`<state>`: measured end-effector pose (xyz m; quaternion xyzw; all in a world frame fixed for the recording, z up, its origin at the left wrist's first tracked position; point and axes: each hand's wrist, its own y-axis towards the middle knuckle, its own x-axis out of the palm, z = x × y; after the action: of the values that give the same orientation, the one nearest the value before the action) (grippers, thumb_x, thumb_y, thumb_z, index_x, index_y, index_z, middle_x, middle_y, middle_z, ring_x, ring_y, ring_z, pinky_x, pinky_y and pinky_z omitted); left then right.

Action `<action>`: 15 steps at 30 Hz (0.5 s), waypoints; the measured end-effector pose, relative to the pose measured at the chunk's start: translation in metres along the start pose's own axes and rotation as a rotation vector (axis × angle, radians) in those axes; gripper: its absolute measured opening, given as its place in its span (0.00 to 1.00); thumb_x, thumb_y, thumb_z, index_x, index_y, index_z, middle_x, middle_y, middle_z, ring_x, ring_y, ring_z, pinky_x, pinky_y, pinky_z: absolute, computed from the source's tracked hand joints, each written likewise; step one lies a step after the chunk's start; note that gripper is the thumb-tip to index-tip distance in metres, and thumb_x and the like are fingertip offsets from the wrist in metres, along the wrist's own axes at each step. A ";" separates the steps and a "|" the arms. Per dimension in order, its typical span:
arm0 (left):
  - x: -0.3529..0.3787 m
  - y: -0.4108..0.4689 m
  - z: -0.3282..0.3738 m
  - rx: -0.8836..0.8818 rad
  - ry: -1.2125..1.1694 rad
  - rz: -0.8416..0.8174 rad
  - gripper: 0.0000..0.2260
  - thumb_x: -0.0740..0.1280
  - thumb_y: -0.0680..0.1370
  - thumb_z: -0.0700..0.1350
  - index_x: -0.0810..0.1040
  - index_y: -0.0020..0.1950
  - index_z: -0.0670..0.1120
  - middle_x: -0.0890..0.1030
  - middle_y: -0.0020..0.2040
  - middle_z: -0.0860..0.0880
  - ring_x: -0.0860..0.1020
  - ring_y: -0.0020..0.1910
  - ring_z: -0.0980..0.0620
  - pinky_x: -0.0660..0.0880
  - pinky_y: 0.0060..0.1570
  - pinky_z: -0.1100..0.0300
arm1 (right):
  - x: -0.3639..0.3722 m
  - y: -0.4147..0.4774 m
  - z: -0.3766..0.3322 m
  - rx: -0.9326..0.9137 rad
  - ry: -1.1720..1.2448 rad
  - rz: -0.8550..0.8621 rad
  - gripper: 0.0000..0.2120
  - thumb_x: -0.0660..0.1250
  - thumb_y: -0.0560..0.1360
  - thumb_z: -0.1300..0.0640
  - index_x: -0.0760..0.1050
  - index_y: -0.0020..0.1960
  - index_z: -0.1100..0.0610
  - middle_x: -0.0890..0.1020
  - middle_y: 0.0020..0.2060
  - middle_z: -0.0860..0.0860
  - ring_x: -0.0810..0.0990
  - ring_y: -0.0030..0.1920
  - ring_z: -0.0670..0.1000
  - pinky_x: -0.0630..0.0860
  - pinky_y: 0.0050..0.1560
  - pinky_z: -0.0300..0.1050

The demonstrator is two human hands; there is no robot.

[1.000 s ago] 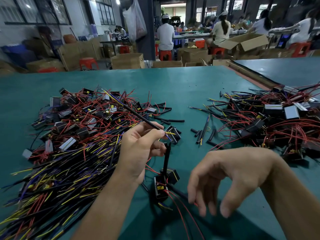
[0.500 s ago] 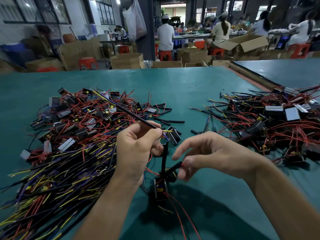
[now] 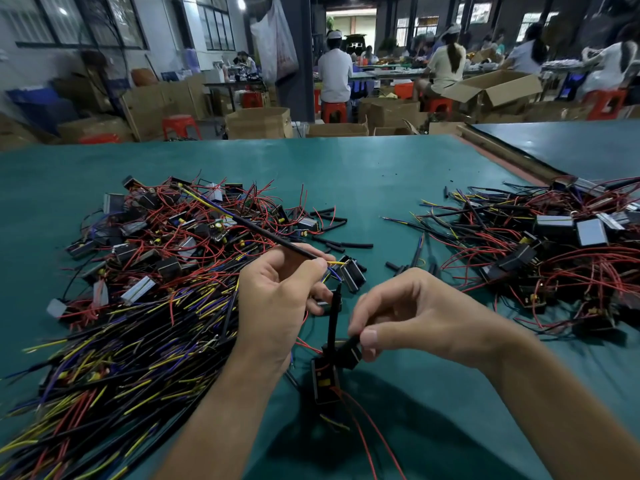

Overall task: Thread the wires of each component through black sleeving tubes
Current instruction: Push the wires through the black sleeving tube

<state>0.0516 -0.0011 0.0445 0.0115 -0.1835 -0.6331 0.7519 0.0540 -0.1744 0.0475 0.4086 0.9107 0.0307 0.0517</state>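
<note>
The component (image 3: pixel 325 381) I am working on is a small black block low in front of me, between my two hands and a little below them. I cannot tell whether it rests on the worktop (image 3: pixel 363 174) or hangs just above it. Two red wires (image 3: pixel 363 434) trail from its underside toward me.

My right hand (image 3: pixel 415 320) pinches a short black sleeving tube (image 3: pixel 348 346) between thumb and forefinger, just above the block, with a bit of red wire showing at the fingertips. Its other fingers are loosely curled.

A thin upright sleeved lead (image 3: pixel 334 320) rises from the block to my left hand (image 3: pixel 277 306). That hand pinches a long sleeved lead (image 3: pixel 263 233), which slants up and away to the left over the heap. Yellow and blue wires (image 3: pixel 332 268) poke out of its near end beside my forefinger.

To my left lies a big heap (image 3: pixel 156 271) of components with red wires and black-sleeved leads tipped yellow and blue. To my right, well apart, is a second heap (image 3: pixel 554 254), mostly red wires. Loose tube pieces (image 3: pixel 343 244) lie on the green surface between the two.

Beyond the far edge stand cardboard boxes (image 3: pixel 258 123) and red stools (image 3: pixel 180 126), and people (image 3: pixel 334 74) sit at other tables.
</note>
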 end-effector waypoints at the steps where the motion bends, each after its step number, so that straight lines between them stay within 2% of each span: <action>1: 0.000 0.000 0.001 -0.002 -0.006 -0.004 0.12 0.65 0.75 0.30 0.78 0.37 0.44 0.83 0.36 0.44 0.74 0.22 0.54 0.67 0.20 0.66 | 0.001 0.001 0.001 -0.008 0.005 0.042 0.05 0.71 0.70 0.66 0.84 0.41 0.57 0.82 0.32 0.55 0.80 0.33 0.49 0.77 0.39 0.38; 3: -0.001 0.000 0.002 0.000 -0.001 -0.015 0.12 0.65 0.75 0.31 0.78 0.37 0.45 0.85 0.40 0.43 0.75 0.23 0.54 0.68 0.20 0.67 | 0.001 0.003 0.003 -0.017 0.025 0.119 0.02 0.72 0.69 0.64 0.82 0.42 0.63 0.81 0.32 0.56 0.79 0.31 0.50 0.78 0.37 0.39; 6: -0.003 0.000 0.003 0.009 0.021 -0.026 0.11 0.65 0.76 0.31 0.78 0.38 0.45 0.85 0.40 0.45 0.76 0.24 0.55 0.69 0.21 0.67 | 0.001 0.005 0.005 -0.004 0.039 0.203 0.08 0.75 0.68 0.62 0.81 0.43 0.67 0.80 0.31 0.59 0.79 0.30 0.50 0.78 0.34 0.39; 10: -0.003 0.000 0.003 0.000 0.023 -0.042 0.09 0.65 0.77 0.32 0.78 0.40 0.43 0.84 0.37 0.47 0.75 0.24 0.55 0.69 0.21 0.66 | 0.004 0.007 0.006 0.012 0.080 0.271 0.10 0.72 0.66 0.57 0.81 0.42 0.65 0.79 0.37 0.65 0.79 0.30 0.49 0.78 0.33 0.40; 15: -0.001 -0.001 0.000 0.025 0.077 -0.060 0.08 0.66 0.77 0.35 0.79 0.39 0.43 0.76 0.32 0.43 0.72 0.26 0.53 0.69 0.23 0.65 | 0.004 0.010 0.008 -0.001 0.092 0.327 0.06 0.73 0.64 0.56 0.84 0.38 0.58 0.79 0.31 0.57 0.76 0.27 0.49 0.76 0.31 0.39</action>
<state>0.0504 0.0001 0.0440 0.0506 -0.1620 -0.6521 0.7389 0.0596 -0.1653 0.0403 0.5493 0.8336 0.0580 0.0044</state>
